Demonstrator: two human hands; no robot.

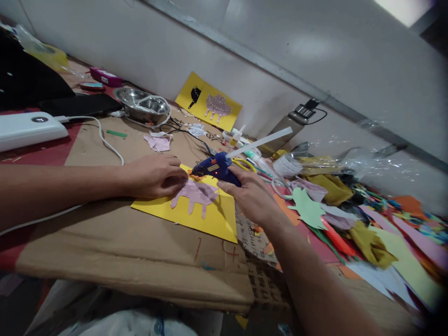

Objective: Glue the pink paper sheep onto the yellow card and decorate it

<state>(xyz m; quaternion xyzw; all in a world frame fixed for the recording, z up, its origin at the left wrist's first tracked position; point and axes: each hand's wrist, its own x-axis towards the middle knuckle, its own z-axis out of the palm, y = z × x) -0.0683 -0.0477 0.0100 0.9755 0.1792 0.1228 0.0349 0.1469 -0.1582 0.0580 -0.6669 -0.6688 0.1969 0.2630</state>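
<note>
A yellow card (213, 219) lies on brown cardboard (115, 247) with a lilac cut-out shape (198, 193) on it. My left hand (154, 176) rests on the card's upper left, fingers curled and pressing down on the lilac shape beside a small orange piece (195, 177). My right hand (250, 193) grips a blue glue gun (215, 167), its nozzle pointing left at the orange piece. A white glue stick (261, 141) juts from the gun's back.
A steel bowl (143, 105), a white power bank (30, 128) with cable, and a dark phone (80, 105) sit at the back left. A finished yellow card (208, 101) leans on the wall. A metal bottle (289, 126) and heaps of coloured paper scraps (367, 224) crowd the right.
</note>
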